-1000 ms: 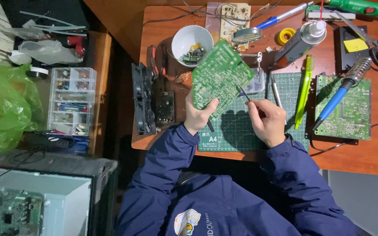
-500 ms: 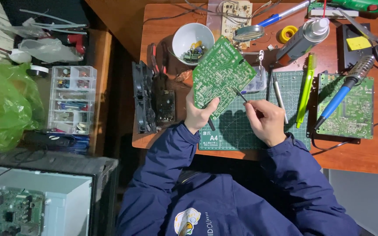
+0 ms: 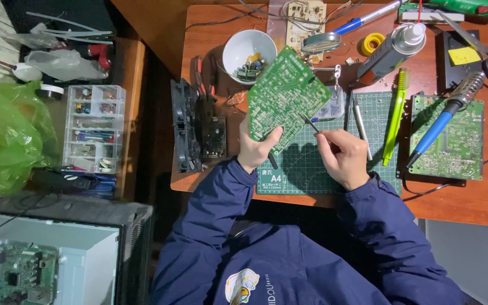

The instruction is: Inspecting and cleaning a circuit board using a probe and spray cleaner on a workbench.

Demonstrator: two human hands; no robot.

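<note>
White round ceramic bowl (image 3: 248, 53) on brown wooden bench (image 3: 481, 197): small electronic parts inside. Clear plastic drawer organiser (image 3: 95, 127) at left: small parts in compartments. Green rectangular circuit board (image 3: 286, 99) tilted above green cutting mat (image 3: 312, 166), long axis from lower left to upper right. Left hand (image 3: 253, 151) fingers pinch board lower edge. Right hand (image 3: 343, 157) fingers pressed around thin dark metal probe (image 3: 310, 124); tip points up-left, touching board.
</note>
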